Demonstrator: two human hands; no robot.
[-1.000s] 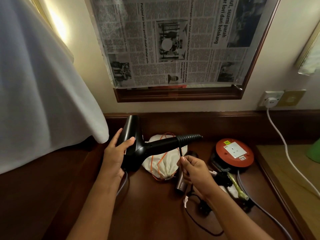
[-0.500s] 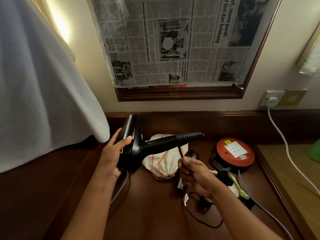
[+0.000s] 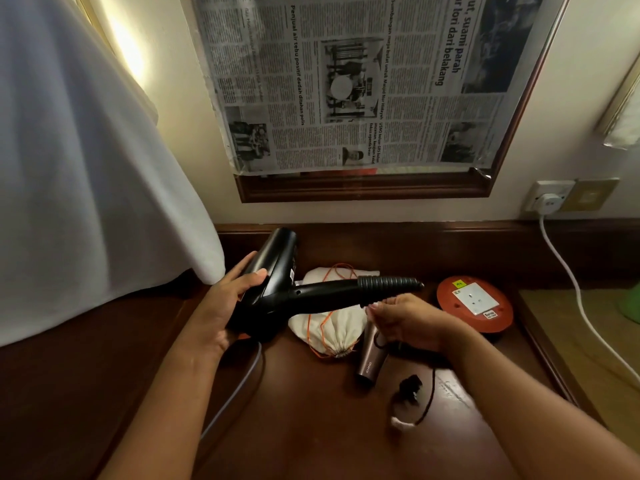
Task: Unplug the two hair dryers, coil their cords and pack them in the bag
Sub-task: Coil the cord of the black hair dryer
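My left hand (image 3: pixel 225 303) grips the body of a black hair dryer (image 3: pixel 277 289), held above the table with its handle pointing right. My right hand (image 3: pixel 408 320) is just under the ribbed end of that handle and pinches the dryer's black cord there. The cord's black plug (image 3: pixel 410 384) lies loose on the table below, with a white tag beside it. A second, bronze-coloured hair dryer (image 3: pixel 370 358) lies on the table, partly hidden by my right hand. The white drawstring bag (image 3: pixel 329 327) with an orange cord lies behind the black dryer.
A round orange extension reel (image 3: pixel 478 306) with a white socket sits at the right. A white plug (image 3: pixel 549 202) is in the wall socket, its white cable running down right. A grey cable (image 3: pixel 235 393) crosses the dark wooden table (image 3: pixel 311 427). A white cloth (image 3: pixel 86 168) hangs at left.
My right hand has risen with the cord to just under the handle's end. The plug and slack cord have shifted on the table. The black dryer has stayed roughly in place.
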